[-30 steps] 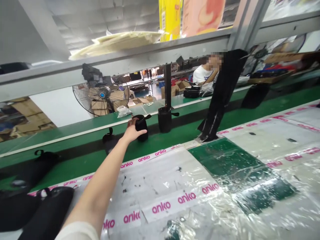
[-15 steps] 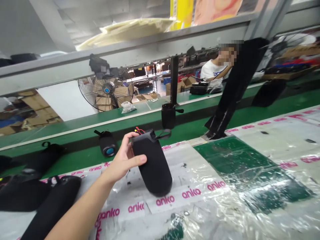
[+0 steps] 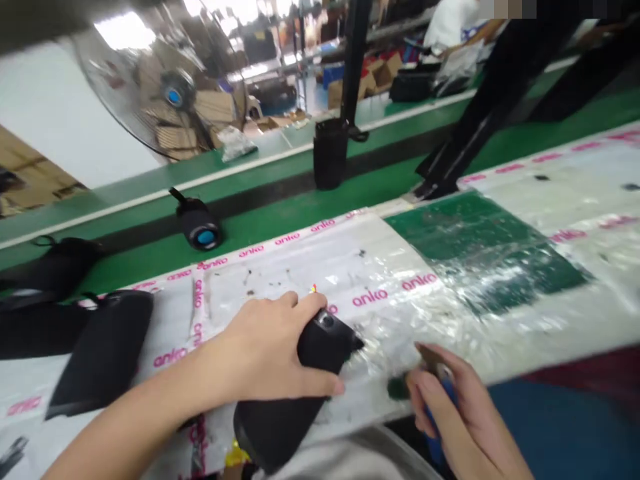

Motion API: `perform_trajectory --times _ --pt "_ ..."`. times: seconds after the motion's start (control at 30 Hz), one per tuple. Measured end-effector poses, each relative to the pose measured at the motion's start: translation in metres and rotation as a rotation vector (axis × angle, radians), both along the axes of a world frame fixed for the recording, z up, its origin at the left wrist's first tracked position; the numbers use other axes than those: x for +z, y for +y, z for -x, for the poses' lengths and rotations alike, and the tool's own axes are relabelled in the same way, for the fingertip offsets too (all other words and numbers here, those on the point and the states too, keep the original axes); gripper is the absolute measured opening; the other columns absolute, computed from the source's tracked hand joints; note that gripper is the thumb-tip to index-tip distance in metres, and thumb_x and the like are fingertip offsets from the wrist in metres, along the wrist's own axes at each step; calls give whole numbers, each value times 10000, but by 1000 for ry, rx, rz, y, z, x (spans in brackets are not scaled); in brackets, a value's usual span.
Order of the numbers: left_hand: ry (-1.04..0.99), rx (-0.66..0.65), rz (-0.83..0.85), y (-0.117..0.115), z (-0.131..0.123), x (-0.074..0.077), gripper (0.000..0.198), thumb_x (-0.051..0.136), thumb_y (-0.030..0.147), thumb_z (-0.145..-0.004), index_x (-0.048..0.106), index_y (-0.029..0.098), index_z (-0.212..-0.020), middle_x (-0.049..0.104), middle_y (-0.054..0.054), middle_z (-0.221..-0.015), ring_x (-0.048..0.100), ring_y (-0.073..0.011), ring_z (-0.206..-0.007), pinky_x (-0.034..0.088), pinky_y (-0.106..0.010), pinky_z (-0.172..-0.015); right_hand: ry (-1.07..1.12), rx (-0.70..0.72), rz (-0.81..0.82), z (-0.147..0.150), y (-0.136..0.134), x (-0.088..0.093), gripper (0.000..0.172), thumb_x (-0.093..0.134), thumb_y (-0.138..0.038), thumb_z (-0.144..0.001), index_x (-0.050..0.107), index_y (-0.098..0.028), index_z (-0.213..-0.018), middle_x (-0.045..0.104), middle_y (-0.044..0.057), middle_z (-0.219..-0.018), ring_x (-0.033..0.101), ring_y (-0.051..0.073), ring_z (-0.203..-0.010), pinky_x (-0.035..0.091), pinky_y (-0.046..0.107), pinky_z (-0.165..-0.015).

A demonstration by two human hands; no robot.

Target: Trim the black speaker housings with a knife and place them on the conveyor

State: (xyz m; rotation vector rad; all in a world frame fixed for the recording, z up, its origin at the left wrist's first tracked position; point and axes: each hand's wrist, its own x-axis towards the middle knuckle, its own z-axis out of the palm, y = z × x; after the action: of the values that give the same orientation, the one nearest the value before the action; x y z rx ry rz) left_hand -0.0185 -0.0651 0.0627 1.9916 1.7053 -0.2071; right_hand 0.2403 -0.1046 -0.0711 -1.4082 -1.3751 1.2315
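Note:
My left hand [image 3: 280, 347] is wrapped round a black fabric-covered portable speaker [image 3: 275, 427], thumb across its front. The speaker lies tilted low over the near edge of the bench, its end cap with a round hole pointing up and right. Small red and yellow wire ends [image 3: 314, 289] peep out beyond my fingers. To the right, my right hand [image 3: 455, 413] is closed on a blue-handled tool [image 3: 443, 380] with a dull metal head; blur hides its exact kind. A gap separates the tool from the speaker.
More black speakers [image 3: 105, 353] lie at the left of the plastic-covered bench [image 3: 320, 260]. On the green conveyor [image 3: 270, 213] stand a small speaker with a blue end [image 3: 197, 223] and an upright black one [image 3: 330, 157]. A slanted black post [image 3: 480, 127] and a fan [image 3: 175, 93] are beyond.
My left hand has brought the speaker down and towards me, turning it from upright to slanted. My right hand has come into view holding the blue-handled tool. The view has tipped downward.

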Motion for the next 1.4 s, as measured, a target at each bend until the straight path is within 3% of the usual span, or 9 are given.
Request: perform_trajectory --times 0.1,0.2,0.37,0.63,0.8,0.97,1.1,1.3,1.4 --pt "49 -71 39 9 -16 -16 878 694 753 -795 530 274 -1512 679 -152 -1151 725 -483 -969 563 -615 -848 -498 273 -519 -3 11 18 254 374 -324 -1152 498 -209 -1342 717 47 -900 735 177 -744 580 247 -624" --pt "48 -105 50 15 -18 -23 775 672 728 -812 560 290 -1443 647 -122 -1149 724 -438 -926 566 -568 -809 -774 396 -745 -3 19 29 245 310 -211 -1143 486 -186 -1311 725 59 -937 746 190 -732 564 275 -590" --pt "62 -138 76 20 -13 -23 709 660 715 -814 571 301 -1383 629 -85 -1102 715 -394 -830 540 -522 -743 -905 452 -758 11 26 37 253 331 -171 -1102 481 -188 -1305 650 2 -809 642 209 -552 433 331 -446" --pt "28 -148 83 23 -9 -32 648 688 697 -790 590 324 -1311 608 -45 -1020 698 -356 -747 495 -454 -642 -948 549 -717 26 31 40 358 379 -69 -968 433 -181 -1304 618 -9 -784 625 197 -541 383 314 -451" --pt "-23 -131 52 22 -9 -32 634 727 654 -779 613 305 -1295 596 -89 -1128 681 -385 -903 536 -494 -692 -1013 531 -706 28 26 45 438 391 -22 -859 429 -181 -1265 603 -3 -748 604 201 -495 331 309 -415" --pt "-231 -113 114 21 -9 -34 459 769 486 -758 617 247 -1119 567 -74 -1133 638 -314 -933 554 -494 -766 -1103 507 -626 31 19 45 582 456 -9 -692 413 -192 -1242 588 -2 -718 600 218 -449 258 308 -425" --pt "-259 -88 101 21 -13 -37 339 717 440 -786 576 234 -1015 550 -64 -1076 611 -292 -898 544 -482 -738 -1182 613 -478 36 21 48 659 569 -52 -669 449 -185 -1303 634 25 -759 619 254 -448 124 315 -479" --pt "-197 -75 61 16 -20 -37 419 633 522 -816 563 219 -1097 546 -107 -1121 598 -361 -1003 550 -569 -794 -1149 850 -249 31 50 77 376 685 -100 -727 543 -247 -1042 568 -51 -610 579 211 -423 97 297 -423" --pt "-251 -120 29 15 -12 -37 481 625 411 -809 555 223 -1247 558 -126 -1211 564 -393 -1160 526 -612 -934 -1034 812 -425 14 52 87 241 612 -98 -852 518 -249 -1016 588 -53 -643 565 200 -441 180 329 -424"
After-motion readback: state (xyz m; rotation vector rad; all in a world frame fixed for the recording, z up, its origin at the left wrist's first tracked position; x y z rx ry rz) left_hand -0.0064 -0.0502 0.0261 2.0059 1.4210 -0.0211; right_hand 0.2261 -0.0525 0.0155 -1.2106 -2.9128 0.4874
